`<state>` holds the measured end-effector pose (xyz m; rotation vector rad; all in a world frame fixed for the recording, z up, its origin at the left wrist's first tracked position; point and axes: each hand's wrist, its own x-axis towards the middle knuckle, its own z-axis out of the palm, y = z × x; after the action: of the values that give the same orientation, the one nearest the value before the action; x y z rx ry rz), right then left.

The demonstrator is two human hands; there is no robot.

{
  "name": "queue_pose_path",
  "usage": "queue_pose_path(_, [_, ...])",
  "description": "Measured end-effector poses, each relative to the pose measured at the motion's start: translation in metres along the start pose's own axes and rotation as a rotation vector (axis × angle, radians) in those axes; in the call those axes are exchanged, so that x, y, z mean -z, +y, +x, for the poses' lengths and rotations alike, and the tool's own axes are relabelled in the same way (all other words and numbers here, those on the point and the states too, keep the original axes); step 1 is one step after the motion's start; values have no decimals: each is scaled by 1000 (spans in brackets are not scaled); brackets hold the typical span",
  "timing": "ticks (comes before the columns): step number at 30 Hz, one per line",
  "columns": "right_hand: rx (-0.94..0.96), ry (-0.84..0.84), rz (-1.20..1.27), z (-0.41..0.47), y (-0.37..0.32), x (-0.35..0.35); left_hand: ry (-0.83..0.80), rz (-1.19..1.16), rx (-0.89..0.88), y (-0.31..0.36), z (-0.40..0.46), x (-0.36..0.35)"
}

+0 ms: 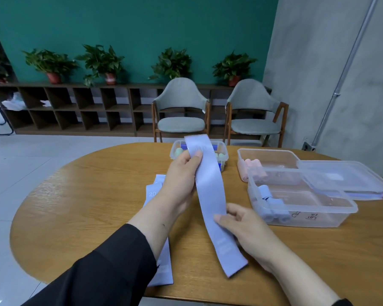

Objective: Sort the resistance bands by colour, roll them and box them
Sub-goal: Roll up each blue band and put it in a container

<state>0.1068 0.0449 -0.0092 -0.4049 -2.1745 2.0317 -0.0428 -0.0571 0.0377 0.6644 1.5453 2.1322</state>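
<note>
A long lilac resistance band [210, 191] is stretched out flat above the table between both hands. My left hand [181, 177] pinches its far part, thumb on top. My right hand [245, 226] holds its near part from the right side, fingers underneath. More flat lilac bands [161, 259] lie on the table under my left forearm. A clear box [332, 219] at the right holds rolled lilac bands [272, 206]. Behind it, another clear box [268, 152] holds rolled pink bands [252, 164]. A third box [175, 154] at the back holds green and blue rolls.
The round wooden table [93, 206] carries everything. A clear lid [341, 175] lies across the boxes at the right, with another lid beneath it. Two grey chairs [181, 111] stand beyond the table, before a low shelf with potted plants.
</note>
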Motion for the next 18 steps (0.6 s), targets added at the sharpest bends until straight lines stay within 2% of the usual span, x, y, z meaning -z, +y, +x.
queue_pose_path(3, [6, 14, 128, -3, -4, -1, 15, 17, -44, 12, 6, -9])
queue_pose_path(4, [10, 34, 157, -2, -6, 0, 39, 101, -58, 10, 13, -9])
queue_pose_path(5, [10, 54, 139, 0, -7, 2, 79, 313, -74, 5, 21, -6])
queue_pose_path(6, [11, 78, 23, 3, -4, 5, 124, 604, -72, -7, 30, 1])
queue_pose_path(7, [26, 106, -194, 6, 3, 8, 160, 891, -48, -21, 33, 10])
queue_pose_path(8, [50, 131, -461, 9, 15, 11, 182, 1090, -12, -40, 34, 20])
queue_pose_path(9, [78, 159, -689, 12, 28, 13, 180, 1186, 7, -59, 30, 30])
queue_pose_path(10, [102, 213, -813, 12, 40, 14, 181, 1233, -14, -78, 25, 39])
queue_pose_path(12, [182, 330, -808, 7, 55, 14, 163, 1307, -140, -101, 13, 46])
queue_pose_path(14, [315, 338, -784, 1, 62, 13, 130, 1362, -247, -108, 9, 46])
queue_pose_path(16, [416, 231, -760, -7, 62, 14, 117, 1401, -309, -105, 6, 44])
queue_pose_path(18, [472, 20, -791, -19, 57, 16, 111, 1406, -399, -102, 3, 42])
